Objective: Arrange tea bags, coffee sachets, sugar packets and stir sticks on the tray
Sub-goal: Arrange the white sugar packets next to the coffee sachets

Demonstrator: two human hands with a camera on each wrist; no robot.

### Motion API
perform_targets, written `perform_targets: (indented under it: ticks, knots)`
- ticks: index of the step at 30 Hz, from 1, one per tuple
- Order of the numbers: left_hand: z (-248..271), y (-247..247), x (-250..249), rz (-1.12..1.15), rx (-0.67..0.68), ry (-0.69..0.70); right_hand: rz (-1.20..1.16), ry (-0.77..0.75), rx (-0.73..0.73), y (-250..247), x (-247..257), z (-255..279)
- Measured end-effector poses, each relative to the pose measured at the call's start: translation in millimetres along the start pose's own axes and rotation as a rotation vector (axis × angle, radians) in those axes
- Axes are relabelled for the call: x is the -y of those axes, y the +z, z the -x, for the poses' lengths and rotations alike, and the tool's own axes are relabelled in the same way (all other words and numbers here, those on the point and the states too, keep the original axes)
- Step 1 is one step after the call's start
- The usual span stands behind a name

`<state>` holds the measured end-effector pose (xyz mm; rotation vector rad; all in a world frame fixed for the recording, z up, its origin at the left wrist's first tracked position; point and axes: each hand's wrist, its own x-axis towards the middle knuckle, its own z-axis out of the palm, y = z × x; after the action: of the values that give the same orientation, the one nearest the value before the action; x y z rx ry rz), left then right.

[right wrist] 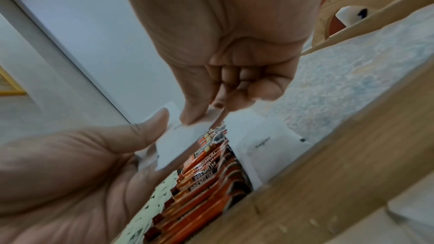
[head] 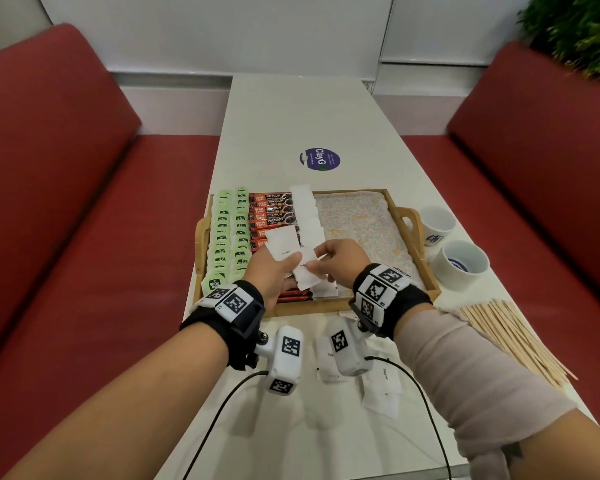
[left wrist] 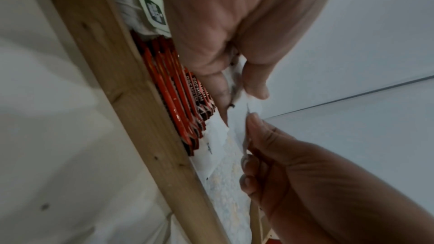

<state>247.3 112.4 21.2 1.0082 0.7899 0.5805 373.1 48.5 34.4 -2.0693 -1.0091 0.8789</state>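
Observation:
A wooden tray (head: 326, 307) holds two rows of green tea bags (head: 229, 237), a row of red coffee sachets (head: 274, 209) and a row of white sugar packets (head: 307, 209). Over the tray's near middle, my left hand (head: 274, 275) grips a small stack of sugar packets (head: 283, 244), thumb on top. My right hand (head: 333, 258) pinches one sugar packet (head: 303, 275) at the edge of that stack. The left wrist view shows the left hand (left wrist: 239, 94) and the packet (left wrist: 241, 116). In the right wrist view, right thumb and finger (right wrist: 216, 108) nip the packets (right wrist: 183, 142). Wooden stir sticks (head: 513, 337) lie on the table, right of the tray.
Two white cups (head: 437, 225) (head: 463, 263) stand right of the tray. Loose sugar packets (head: 383, 386) lie on the white table near me. The tray's right half shows its patterned liner (head: 361, 223). Red benches flank the table.

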Motion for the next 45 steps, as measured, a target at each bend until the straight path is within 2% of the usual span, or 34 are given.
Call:
perform_targets:
  ticks: [2,6,9,16,24,34,41,45]
  knots:
    - [1,1,0,-0.019,-0.021,0.015,0.006,0.001,-0.009,-2,-2,1]
    - [-2,-2,1,-0.002,-0.169,0.006,-0.027,0.070,-0.115,-6,-10,0]
    - [-1,-5,0,0.005,-0.216,-0.009,0.039,0.125,-0.163,-8,-20,-3]
    - [-1,-9,0,0.023,-0.229,-0.013,0.129,0.252,-0.098,0,-33,-1]
    - [-1,-9,1,0.031,-0.229,-0.026,0.401,0.312,-0.069,9,-25,-4]
    - [0,-12,1,0.062,-0.219,-0.047,0.400,0.312,-0.051,10,-22,-5]
    - [2,-14,-1,0.131,-0.099,-0.087,0.368,0.275,-0.098,9,-22,-8]
    - [4,-13,-1,0.024,-0.040,-0.087,0.251,0.211,-0.155,3,-22,-5]
